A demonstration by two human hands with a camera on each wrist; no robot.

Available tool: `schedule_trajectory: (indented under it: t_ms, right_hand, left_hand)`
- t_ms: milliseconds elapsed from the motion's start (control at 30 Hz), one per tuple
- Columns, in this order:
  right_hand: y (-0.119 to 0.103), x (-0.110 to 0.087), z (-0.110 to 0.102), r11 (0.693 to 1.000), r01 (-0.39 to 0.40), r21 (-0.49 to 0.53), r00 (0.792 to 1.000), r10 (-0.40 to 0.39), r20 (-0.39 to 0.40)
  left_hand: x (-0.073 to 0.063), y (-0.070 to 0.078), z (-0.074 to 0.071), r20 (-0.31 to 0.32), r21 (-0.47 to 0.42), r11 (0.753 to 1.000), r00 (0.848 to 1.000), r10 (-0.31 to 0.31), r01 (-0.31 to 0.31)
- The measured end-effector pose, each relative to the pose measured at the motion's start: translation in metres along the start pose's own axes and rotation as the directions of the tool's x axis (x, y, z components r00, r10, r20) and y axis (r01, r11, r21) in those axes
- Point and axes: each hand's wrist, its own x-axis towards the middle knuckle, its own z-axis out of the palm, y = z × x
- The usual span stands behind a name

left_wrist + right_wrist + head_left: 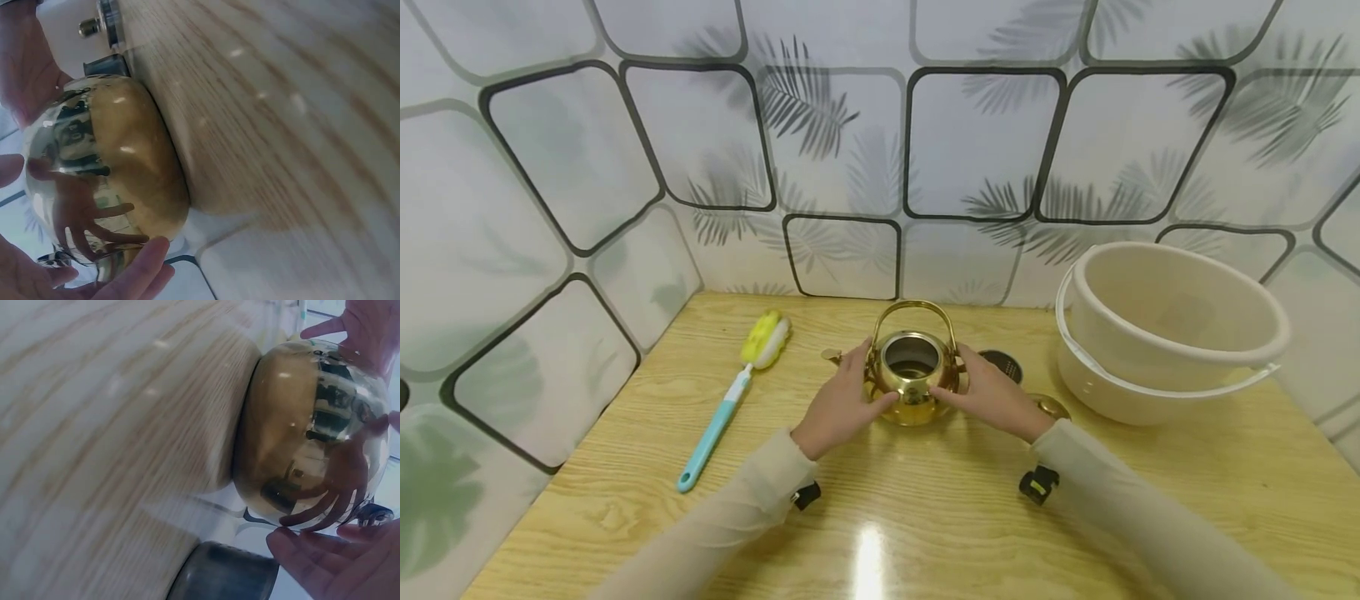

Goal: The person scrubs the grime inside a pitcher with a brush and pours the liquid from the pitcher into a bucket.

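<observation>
A shiny gold teapot with its hoop handle raised stands lidless on the wooden table, its round mouth uncovered. My left hand holds its left side near the spout, thumb toward the front. From the opposite side my right hand holds it, thumb also in front. Both wrist views show fingers along the polished body, which mirrors them; some fingertips are hidden behind it. Just beyond the right hand lies a dark metal strainer, and the gold lid is partly covered by that hand.
On the left of the table lies a brush with a yellow-and-white sponge head and a blue handle. A large cream bucket with a white handle stands at the right. Patterned wall covering rises behind the table.
</observation>
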Motion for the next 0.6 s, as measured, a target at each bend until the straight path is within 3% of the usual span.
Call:
schedule_trajectory:
  t_ms: [267, 600]
  right_hand:
    - [0.002, -0.001, 0.001, 0.999, 0.041, 0.030, 0.999, -0.041, 0.006]
    - [0.002, 0.003, 0.014, 0.967, 0.108, 0.230, 0.994, -0.104, -0.031]
  left_hand:
    - [0.006, -0.003, 0.003, 0.048, -0.023, 1.000, 0.999, -0.005, 0.006]
    - [0.006, -0.002, 0.007, 0.074, -0.133, 0.991, 0.997, -0.016, 0.026]
